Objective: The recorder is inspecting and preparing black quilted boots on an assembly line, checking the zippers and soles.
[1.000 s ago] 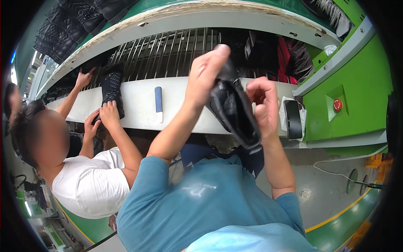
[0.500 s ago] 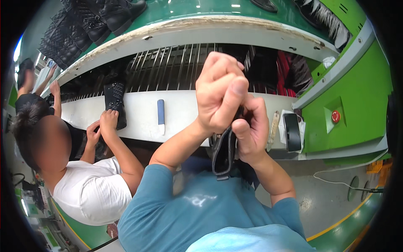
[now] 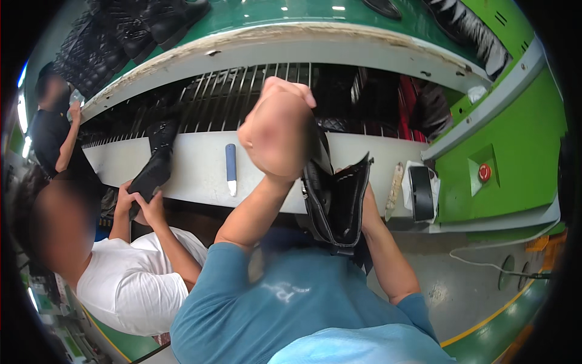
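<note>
Over the white workbench's [image 3: 205, 159] near edge, the black leather boot [image 3: 317, 209] tilted, shaft mouth gaping. Above that bench, the left hand [image 3: 274, 132] curled beside the boot; blur hid any pinch. The right hand [image 3: 368, 208] cupped behind the shaft, fingers mostly hidden, spread impossible to tell.

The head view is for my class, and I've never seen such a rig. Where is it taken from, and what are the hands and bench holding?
No robot here: a wide camera on a person's head looks down, so straight edges bend. The left hand and half-hidden right hand have a black boot up between them; the exact grip is unclear. On the white bench lie a blue tool, a pale tool and a dark slab. Left, a co-worker holds another boot.
</note>
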`<state>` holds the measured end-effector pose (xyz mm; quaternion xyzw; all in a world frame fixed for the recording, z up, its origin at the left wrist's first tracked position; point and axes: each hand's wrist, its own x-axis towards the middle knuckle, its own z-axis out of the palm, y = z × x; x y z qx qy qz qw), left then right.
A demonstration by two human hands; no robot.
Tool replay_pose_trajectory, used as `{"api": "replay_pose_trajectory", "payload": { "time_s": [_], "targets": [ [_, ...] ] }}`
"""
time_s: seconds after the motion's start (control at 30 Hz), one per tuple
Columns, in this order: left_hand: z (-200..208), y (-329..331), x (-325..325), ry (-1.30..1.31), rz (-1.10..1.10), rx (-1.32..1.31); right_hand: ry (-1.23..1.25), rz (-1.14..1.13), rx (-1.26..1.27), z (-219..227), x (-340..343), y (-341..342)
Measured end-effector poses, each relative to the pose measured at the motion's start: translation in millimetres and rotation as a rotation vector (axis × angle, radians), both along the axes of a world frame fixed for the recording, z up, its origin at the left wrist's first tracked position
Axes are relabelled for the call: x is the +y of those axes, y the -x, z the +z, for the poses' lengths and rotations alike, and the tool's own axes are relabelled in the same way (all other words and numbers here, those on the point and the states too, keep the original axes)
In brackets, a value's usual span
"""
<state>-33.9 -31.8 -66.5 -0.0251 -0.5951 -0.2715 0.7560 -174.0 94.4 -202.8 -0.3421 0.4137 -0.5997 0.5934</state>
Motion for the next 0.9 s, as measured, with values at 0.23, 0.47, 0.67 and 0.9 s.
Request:
{"api": "replay_pose_trajectory", "payload": {
  "time_s": [0.23, 0.47, 0.67, 0.9],
  "targets": [
    [-7.1, -18.9, 14.1, -0.279, -0.326, 0.307, -0.085, -0.100, 0.148, -54.3, -4.1, 1.8],
    [-82.1, -16.3, 62.8, -0.934, -0.609, -0.231, -0.103, -0.226, 0.309, -51.8, -10.5, -8.9],
    [-82.8, 31.6, 79.8, -0.647, -0.500, -0.177, 0.028, -0.198, 0.105, -82.8, -22.9, 0.9],
    [-50.1, 81.2, 88.8, 0.018, -0.309, -0.443, 0.156, 0.004, -0.361, -21.7, -40.2, 72.8]
  ]
}}
